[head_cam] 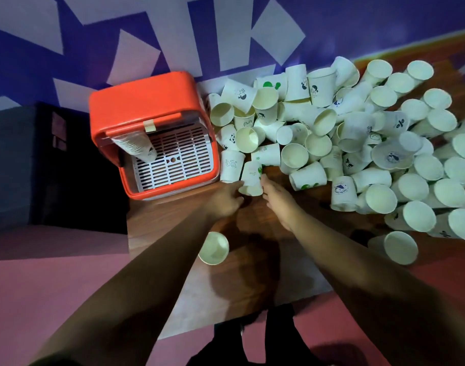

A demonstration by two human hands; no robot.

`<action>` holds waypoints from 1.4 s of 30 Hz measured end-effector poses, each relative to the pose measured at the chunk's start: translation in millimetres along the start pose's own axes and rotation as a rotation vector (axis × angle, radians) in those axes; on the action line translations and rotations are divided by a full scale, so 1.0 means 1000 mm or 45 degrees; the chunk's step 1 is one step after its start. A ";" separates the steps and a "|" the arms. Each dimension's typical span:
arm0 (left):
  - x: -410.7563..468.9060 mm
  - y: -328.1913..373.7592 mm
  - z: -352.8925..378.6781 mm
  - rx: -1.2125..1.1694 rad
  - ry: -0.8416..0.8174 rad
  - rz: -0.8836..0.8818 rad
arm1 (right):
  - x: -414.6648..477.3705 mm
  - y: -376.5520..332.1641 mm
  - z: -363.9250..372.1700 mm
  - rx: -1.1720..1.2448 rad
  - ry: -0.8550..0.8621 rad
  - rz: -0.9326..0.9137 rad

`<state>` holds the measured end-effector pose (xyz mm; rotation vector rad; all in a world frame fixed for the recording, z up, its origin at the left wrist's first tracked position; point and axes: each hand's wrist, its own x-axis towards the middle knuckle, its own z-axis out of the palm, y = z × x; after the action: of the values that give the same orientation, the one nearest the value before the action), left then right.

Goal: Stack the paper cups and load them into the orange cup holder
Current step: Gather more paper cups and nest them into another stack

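Note:
The orange cup holder (pixel 147 101) stands at the table's left end, its lid raised. A stack of paper cups (pixel 137 147) lies inside on its white grate (pixel 178 159). A large pile of loose paper cups (pixel 358 143) covers the table to the right. Both of my hands meet at one paper cup (pixel 251 178) at the pile's near left edge, its mouth facing me. My left hand (pixel 226 200) pinches this cup at the rim. My right hand (pixel 277 200) touches the cup's right side with its fingers stretched out.
A single cup (pixel 214 248) lies on the wooden table (pixel 173 215) beside my left forearm. Another cup (pixel 399 247) lies near the table's front right. A dark box (pixel 41 159) sits left of the holder. The wall is close behind.

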<state>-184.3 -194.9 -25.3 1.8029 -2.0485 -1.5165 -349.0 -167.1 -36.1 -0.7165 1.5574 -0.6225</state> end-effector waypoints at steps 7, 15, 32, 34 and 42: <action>-0.002 -0.010 -0.007 -0.021 -0.114 0.327 | -0.005 0.000 -0.030 0.540 -0.073 0.146; 0.010 0.007 -0.004 -0.213 0.121 0.435 | -0.013 -0.017 -0.057 0.550 -0.129 0.151; -0.035 -0.009 -0.027 -0.701 0.257 0.241 | 0.032 0.001 -0.099 -0.836 0.756 0.034; -0.042 -0.014 -0.027 -0.707 0.281 0.232 | 0.027 0.004 -0.097 -0.824 0.711 -0.041; -0.090 -0.029 -0.038 -0.740 0.292 0.273 | -0.032 0.011 -0.075 -0.506 0.496 -0.256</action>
<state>-111.3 -145.8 25.3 1.4051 -1.4390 -1.5419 -422.4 -137.2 -15.0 -1.1095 2.0168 -0.6324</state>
